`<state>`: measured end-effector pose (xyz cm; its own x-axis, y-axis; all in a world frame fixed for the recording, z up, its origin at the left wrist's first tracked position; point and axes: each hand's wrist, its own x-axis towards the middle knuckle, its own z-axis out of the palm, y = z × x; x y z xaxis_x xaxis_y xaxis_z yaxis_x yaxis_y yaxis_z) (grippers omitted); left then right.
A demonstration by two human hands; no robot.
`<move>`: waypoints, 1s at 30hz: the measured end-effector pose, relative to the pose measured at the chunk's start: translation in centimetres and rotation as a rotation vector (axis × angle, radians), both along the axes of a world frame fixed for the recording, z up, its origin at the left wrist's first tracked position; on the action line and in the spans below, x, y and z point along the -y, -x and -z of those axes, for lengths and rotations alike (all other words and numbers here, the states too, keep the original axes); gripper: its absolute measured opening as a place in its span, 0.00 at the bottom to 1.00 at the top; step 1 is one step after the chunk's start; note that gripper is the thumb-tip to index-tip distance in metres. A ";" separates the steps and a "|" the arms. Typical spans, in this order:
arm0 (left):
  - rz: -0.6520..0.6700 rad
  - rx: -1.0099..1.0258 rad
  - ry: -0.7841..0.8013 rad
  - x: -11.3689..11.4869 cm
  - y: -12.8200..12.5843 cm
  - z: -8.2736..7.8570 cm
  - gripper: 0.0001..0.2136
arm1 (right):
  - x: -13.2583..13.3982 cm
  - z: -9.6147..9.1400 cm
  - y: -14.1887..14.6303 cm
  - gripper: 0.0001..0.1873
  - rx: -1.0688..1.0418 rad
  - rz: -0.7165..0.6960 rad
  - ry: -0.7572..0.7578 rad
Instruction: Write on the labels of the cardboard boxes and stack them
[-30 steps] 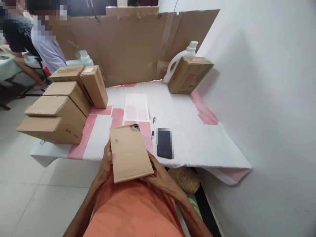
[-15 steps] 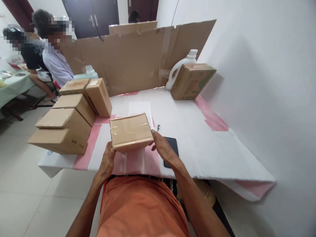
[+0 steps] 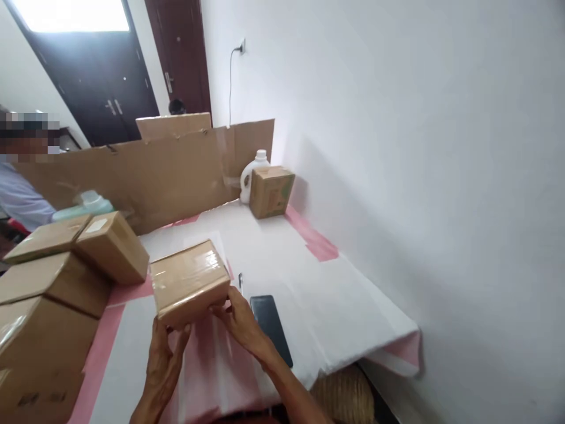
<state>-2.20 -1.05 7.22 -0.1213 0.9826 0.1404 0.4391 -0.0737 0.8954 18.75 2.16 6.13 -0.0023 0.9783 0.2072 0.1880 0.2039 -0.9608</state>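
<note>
A taped brown cardboard box (image 3: 189,277) is between my two hands over the near part of the table. My left hand (image 3: 164,356) grips its lower left corner, with thumb and fingers at the bottom edge. On the opposite side my right hand (image 3: 241,321) holds the lower right corner. Some fingertips are hidden behind the box. A dark flat tablet (image 3: 270,330) lies just right of my right hand, and a pen (image 3: 241,282) lies on the cloth beyond it. Part of a white sheet (image 3: 216,242) shows behind the box.
Several cardboard boxes (image 3: 53,277) stand on the left. A cardboard panel (image 3: 176,171) runs along the back, with a white jug (image 3: 247,179) and another box (image 3: 271,191) at its right end. A pale green bottle (image 3: 90,203) is behind the left boxes. A person's sleeve (image 3: 22,194) shows beyond.
My view has swung to the right, so the scene sits further left and lower. The box stays in both hands and is tilted more. My left thumb has come under its front edge.
</note>
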 end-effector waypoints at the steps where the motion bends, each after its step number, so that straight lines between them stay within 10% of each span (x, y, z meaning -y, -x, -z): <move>1: 0.075 0.017 -0.035 -1.7 -1.7 -0.6 0.30 | -0.6 -0.3 -1.8 0.19 -0.023 0.041 -0.006; 5: 0.417 0.149 -0.066 -9.5 -11.1 -1.1 0.31 | -3.3 -1.1 -11.2 0.21 -0.040 0.302 -0.012; 14: 0.675 0.255 -0.048 -21.4 -29.4 5.8 0.32 | -9.9 2.7 -26.1 0.33 0.026 0.689 0.031; 23: 0.541 0.229 0.032 -28.2 -35.2 5.8 0.28 | -17.5 6.1 -24.5 0.50 0.154 1.027 -0.033; 30: 0.563 0.235 0.098 -25.9 -31.4 4.8 0.27 | -19.6 7.1 -21.3 0.56 0.175 0.997 0.044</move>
